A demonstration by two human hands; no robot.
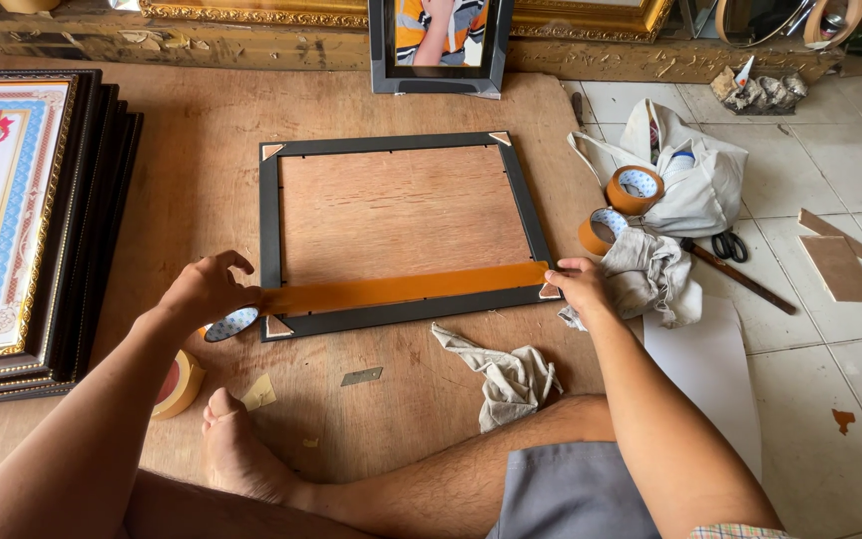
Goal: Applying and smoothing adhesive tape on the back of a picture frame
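Tape strip (pixel 401 290) | stretched across frame (pixel 396 235) back's lower edge, board centre | left hand (pixel 207 289) closed on roll (pixel 230 323) at 9 o'clock | right hand (pixel 576 282) pinched strip's end at 3 o'clock | step: taping backing; pressing down needs even tension.

Views: 1, a head-worn camera.
Position: above a seated person's lap, close to the work.
Direction: angled steeply down and forward across a wooden board (pixel 202 150) on the floor.
Edges: forearms enter from the bottom; tiled floor (pixel 850 180) at right.
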